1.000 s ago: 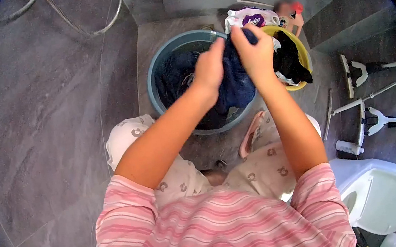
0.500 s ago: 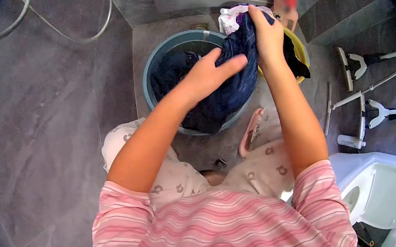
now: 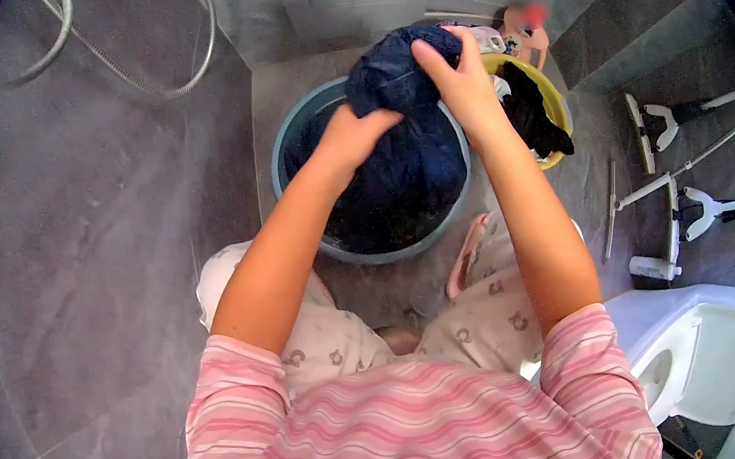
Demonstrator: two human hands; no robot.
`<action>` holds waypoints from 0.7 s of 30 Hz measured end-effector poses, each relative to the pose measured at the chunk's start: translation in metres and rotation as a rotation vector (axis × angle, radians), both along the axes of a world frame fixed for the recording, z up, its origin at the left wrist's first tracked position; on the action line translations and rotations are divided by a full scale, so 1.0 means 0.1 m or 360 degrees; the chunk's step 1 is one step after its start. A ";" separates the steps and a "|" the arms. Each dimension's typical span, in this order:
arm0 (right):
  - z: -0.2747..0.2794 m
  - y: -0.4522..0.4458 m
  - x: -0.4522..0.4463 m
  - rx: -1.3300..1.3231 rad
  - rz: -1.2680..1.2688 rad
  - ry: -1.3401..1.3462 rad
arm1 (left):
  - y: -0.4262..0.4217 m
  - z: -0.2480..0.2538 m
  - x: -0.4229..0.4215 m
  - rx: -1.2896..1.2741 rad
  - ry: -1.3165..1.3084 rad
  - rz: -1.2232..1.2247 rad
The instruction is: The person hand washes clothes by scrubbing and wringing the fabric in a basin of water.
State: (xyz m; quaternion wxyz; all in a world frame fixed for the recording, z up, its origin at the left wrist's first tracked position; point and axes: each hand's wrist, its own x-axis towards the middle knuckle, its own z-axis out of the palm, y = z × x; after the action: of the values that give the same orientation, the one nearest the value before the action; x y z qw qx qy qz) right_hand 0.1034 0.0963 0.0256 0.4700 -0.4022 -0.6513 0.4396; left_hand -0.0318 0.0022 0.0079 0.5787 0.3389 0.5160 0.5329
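Observation:
A dark blue garment [image 3: 395, 73], denim-like and bunched up, is raised over the round blue-green basin [image 3: 279, 139]. Its lower part hangs down into the basin among more dark cloth [image 3: 384, 213]. My right hand [image 3: 465, 91] grips the upper right of the bunch, thumb in front. At the lower left of the bunch, my left hand [image 3: 352, 143] is closed on the same cloth, with its thumb across the front and its other fingers partly hidden. Whether the cloth in the basin is one piece or several I cannot tell.
A yellow basin [image 3: 563, 106] with black and white clothes stands right of the blue-green one. Behind it are pale bottles [image 3: 529, 46]. Farther right lie squeegee-like tools [image 3: 641, 133], a white bottle [image 3: 655, 267] and a toilet [image 3: 719, 364]. A shower hose [image 3: 173, 92] hangs at upper left.
The garment's held end has moved left, from beside the yellow basin to above the blue-green basin, and is now bunched. My left hand has closed on it, and my right hand has shifted slightly left.

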 end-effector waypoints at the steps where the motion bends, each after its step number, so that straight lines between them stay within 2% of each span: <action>1: -0.01 0.04 0.04 0.0089 0.0061 -0.0171 | 0.03 0.03 -0.07 -0.0036 -0.0273 0.0060; 3: -0.02 -0.05 0.15 0.0588 -0.0109 -0.0603 | 0.06 0.02 -0.12 -0.0011 -0.0338 0.0136; 4: 0.06 -0.15 0.21 0.0546 0.0030 -0.0707 | 0.07 -0.01 -0.13 -0.0007 -0.0483 0.0170; 5: 0.18 -0.25 0.28 0.0231 0.0349 -0.0787 | 0.10 -0.03 -0.13 -0.0003 -0.0628 0.0202; 7: 0.13 -0.38 0.39 -0.0099 0.0809 -0.0770 | 0.07 0.17 -0.09 -0.0036 -0.0682 0.0207; 8: -0.01 -0.41 0.42 0.0011 0.0961 -0.0807 | 0.07 0.21 -0.07 -0.0079 -0.0790 0.0153; 9: 0.15 -0.49 0.44 -0.0081 0.1028 -0.1077 | 0.08 0.26 -0.05 -0.0121 -0.0891 0.0096; 11: 0.04 -0.51 0.47 0.0108 0.0921 -0.0822 | 0.08 0.30 -0.03 -0.0094 -0.0902 0.0014; 12: 0.03 -0.47 0.51 0.0140 0.0909 -0.0825 | 0.05 0.38 -0.05 -0.0099 -0.0750 -0.0032; 14: 0.07 -0.36 0.58 -0.0191 0.0747 -0.0368 | -0.03 0.55 -0.11 -0.0036 -0.0538 -0.0072; 15: 0.28 -0.41 0.60 -0.0170 0.0450 -0.0505 | -0.07 0.59 -0.17 -0.0009 -0.0529 -0.0072; 17: 0.20 -0.24 0.65 -0.0712 0.0452 0.0350 | -0.18 0.65 -0.28 0.0073 -0.0434 -0.0012; 18: 0.31 -0.26 0.65 -0.0747 0.0383 0.0335 | -0.20 0.57 -0.34 0.0013 -0.0408 0.0009; 19: 0.22 -0.21 0.62 -0.0784 0.0416 0.0571 | -0.23 0.49 -0.33 0.0038 -0.0402 0.0026; 21: 0.13 -0.17 0.55 -0.0907 0.0337 0.0776 | -0.28 0.36 -0.31 -0.0045 -0.0007 0.0070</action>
State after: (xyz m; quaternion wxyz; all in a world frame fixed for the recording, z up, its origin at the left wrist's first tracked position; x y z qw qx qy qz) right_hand 0.1587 0.0792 0.0383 0.4325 -0.3308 -0.4101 0.7316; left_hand -0.0626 -0.0260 0.0438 0.5727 0.3183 0.5295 0.5389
